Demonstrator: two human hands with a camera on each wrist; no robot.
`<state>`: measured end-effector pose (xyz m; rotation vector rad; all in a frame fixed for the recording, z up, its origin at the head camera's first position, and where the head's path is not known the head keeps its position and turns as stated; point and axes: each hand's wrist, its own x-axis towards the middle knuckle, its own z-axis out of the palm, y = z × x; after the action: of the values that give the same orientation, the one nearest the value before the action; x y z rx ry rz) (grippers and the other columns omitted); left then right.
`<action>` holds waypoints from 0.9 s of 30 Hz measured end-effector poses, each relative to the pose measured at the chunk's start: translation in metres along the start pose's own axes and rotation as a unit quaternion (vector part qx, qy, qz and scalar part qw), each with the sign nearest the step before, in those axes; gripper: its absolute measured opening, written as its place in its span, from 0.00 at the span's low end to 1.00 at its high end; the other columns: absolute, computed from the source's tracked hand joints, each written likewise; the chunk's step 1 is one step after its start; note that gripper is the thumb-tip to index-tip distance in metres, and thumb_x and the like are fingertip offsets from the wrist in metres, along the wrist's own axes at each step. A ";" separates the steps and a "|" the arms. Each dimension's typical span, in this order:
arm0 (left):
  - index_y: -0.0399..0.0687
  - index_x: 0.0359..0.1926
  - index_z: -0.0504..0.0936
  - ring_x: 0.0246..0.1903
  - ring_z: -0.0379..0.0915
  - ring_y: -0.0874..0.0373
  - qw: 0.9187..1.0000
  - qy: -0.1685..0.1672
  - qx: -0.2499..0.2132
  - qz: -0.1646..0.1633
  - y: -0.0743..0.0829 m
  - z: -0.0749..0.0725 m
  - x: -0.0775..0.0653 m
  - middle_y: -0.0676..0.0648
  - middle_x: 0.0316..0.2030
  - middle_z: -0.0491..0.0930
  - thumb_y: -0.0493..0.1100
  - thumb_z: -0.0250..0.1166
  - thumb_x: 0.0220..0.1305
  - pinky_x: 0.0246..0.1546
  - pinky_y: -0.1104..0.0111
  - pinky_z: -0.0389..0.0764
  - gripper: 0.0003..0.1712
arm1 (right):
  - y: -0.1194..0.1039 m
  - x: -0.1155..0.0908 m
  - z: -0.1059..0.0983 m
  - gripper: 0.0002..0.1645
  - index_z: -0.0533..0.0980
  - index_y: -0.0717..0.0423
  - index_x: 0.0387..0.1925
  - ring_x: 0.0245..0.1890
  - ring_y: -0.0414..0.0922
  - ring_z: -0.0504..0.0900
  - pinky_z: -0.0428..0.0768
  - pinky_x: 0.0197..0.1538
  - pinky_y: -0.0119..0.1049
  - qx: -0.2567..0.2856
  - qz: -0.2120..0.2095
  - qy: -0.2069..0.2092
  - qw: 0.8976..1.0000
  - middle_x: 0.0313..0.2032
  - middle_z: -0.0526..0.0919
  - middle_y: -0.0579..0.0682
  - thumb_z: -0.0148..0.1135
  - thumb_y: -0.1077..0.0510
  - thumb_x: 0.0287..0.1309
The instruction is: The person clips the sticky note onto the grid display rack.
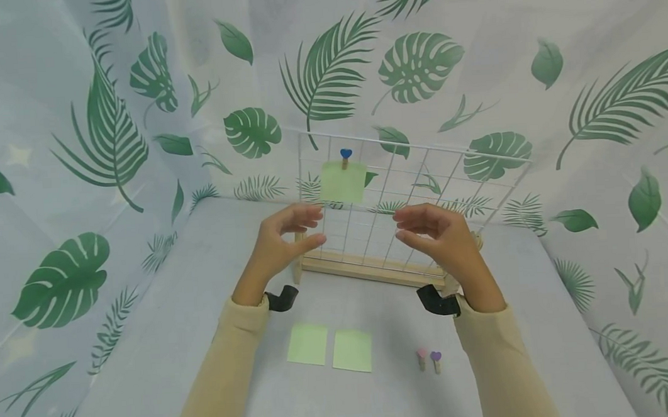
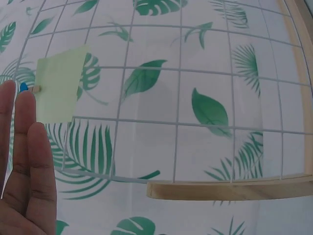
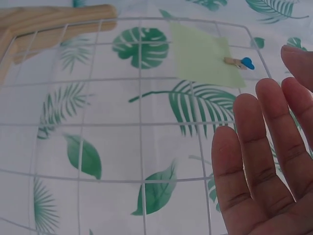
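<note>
A blue-heart clothespin clips 1 green note to the wire grid, whose wooden base presumably keeps it upright. 2 loose notes lie side by side, probably for easy lifting, left of a pink clothespin and a purple clothespin. The left hand and right hand hold nothing, fingers loosely bent, thumbs apart; the right partly hides the base's end.

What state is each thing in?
Left hand: empty
Right hand: empty
White wire grid: standing on pale wooden base
Hung pale green square paper: clipped to the grid
Blue-heart wooden clip: pinching that paper
Two pale green square papers: lying flat, unclipped
Pink-topped wooden clip: lying loose
Purple-heart wooden clip: lying loose
</note>
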<state>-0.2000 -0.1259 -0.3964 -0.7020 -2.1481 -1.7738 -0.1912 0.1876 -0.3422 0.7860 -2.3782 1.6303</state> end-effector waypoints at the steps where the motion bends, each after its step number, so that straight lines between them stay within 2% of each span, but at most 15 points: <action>1: 0.36 0.62 0.84 0.52 0.84 0.44 1.000 -0.001 0.001 -0.003 -0.001 0.000 -0.001 0.38 0.55 0.88 0.35 0.77 0.62 0.57 0.51 0.84 0.27 | 0.001 -0.001 0.000 0.16 0.83 0.73 0.53 0.45 0.35 0.88 0.84 0.54 0.25 0.001 0.000 -0.001 1.000 0.46 0.88 0.31 0.70 0.76 0.63; 8: 0.33 0.62 0.83 0.52 0.84 0.42 1.000 -0.003 -0.004 -0.011 -0.005 -0.001 -0.010 0.37 0.54 0.88 0.33 0.78 0.62 0.57 0.57 0.84 0.28 | 0.008 -0.010 -0.001 0.17 0.82 0.74 0.53 0.46 0.33 0.88 0.83 0.55 0.25 0.007 -0.004 -0.001 1.000 0.47 0.89 0.38 0.70 0.77 0.62; 12: 0.34 0.62 0.83 0.53 0.85 0.42 1.000 -0.005 -0.010 -0.005 -0.008 0.000 -0.013 0.36 0.55 0.88 0.33 0.78 0.62 0.57 0.52 0.85 0.27 | 0.010 -0.013 -0.001 0.18 0.82 0.75 0.53 0.47 0.33 0.88 0.83 0.55 0.25 0.011 -0.010 -0.002 1.000 0.47 0.89 0.36 0.69 0.79 0.61; 16: 0.35 0.62 0.84 0.53 0.85 0.43 1.000 -0.007 -0.015 -0.003 -0.010 0.001 -0.016 0.37 0.55 0.88 0.35 0.78 0.63 0.56 0.54 0.85 0.27 | 0.012 -0.017 -0.002 0.18 0.82 0.75 0.52 0.47 0.35 0.88 0.83 0.55 0.25 0.015 -0.012 0.002 1.000 0.47 0.89 0.36 0.69 0.79 0.61; 22: 0.33 0.62 0.83 0.52 0.85 0.39 1.000 -0.006 -0.020 -0.004 -0.013 0.003 -0.020 0.35 0.54 0.88 0.35 0.77 0.62 0.56 0.55 0.85 0.27 | 0.015 -0.023 -0.003 0.17 0.81 0.76 0.52 0.46 0.34 0.88 0.83 0.55 0.25 0.020 -0.001 0.005 1.000 0.47 0.89 0.37 0.69 0.79 0.60; 27: 0.33 0.61 0.84 0.53 0.84 0.43 1.000 -0.006 -0.021 -0.013 -0.015 0.006 -0.024 0.36 0.54 0.88 0.34 0.77 0.62 0.57 0.54 0.85 0.26 | 0.019 -0.027 -0.005 0.17 0.81 0.76 0.51 0.45 0.34 0.88 0.84 0.54 0.25 0.024 -0.002 0.005 1.000 0.46 0.89 0.37 0.69 0.80 0.60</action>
<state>-0.1872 -0.1266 -0.4222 -0.7010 -2.1424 -1.8377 -0.1781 0.2062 -0.3666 0.7893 -2.3375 1.6920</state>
